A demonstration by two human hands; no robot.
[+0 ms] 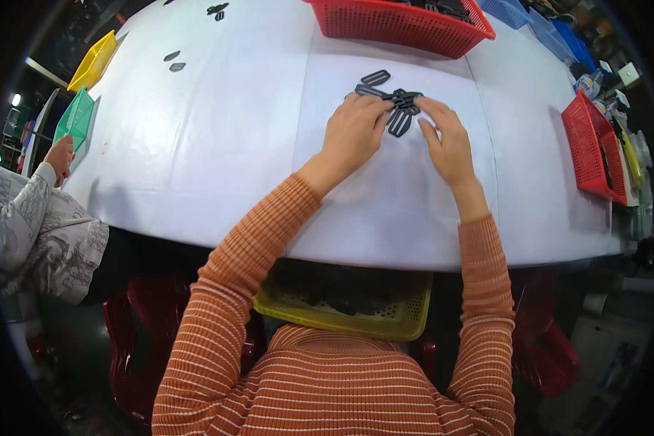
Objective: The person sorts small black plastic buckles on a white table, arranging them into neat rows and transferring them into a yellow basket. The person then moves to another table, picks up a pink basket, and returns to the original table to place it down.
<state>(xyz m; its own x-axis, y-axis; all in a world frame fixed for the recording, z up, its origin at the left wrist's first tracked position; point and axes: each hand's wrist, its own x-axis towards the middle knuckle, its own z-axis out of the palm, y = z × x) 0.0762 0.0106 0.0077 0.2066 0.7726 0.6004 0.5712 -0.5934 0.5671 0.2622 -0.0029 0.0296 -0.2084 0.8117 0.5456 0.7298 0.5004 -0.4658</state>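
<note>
A small heap of black slotted strap buckles (402, 109) lies on the white table in front of me. My left hand (354, 131) reaches over its left side, fingers bent down onto the pieces and thumb held apart. On the other side my right hand (447, 138) touches the heap with its fingertips, thumb and index finger spread. One loose buckle (376, 77) lies just beyond my left fingers. Another piece partly hides under those fingers. No buckle is visibly lifted off the table.
A red basket (400, 33) of black parts stands beyond the heap; another red basket (585, 149) sits at the right edge. Several loose black pieces (176, 67) lie far left. A co-worker's hand (59, 156) is beside a green basket (75, 123). A yellow basket (414, 320) is at my lap.
</note>
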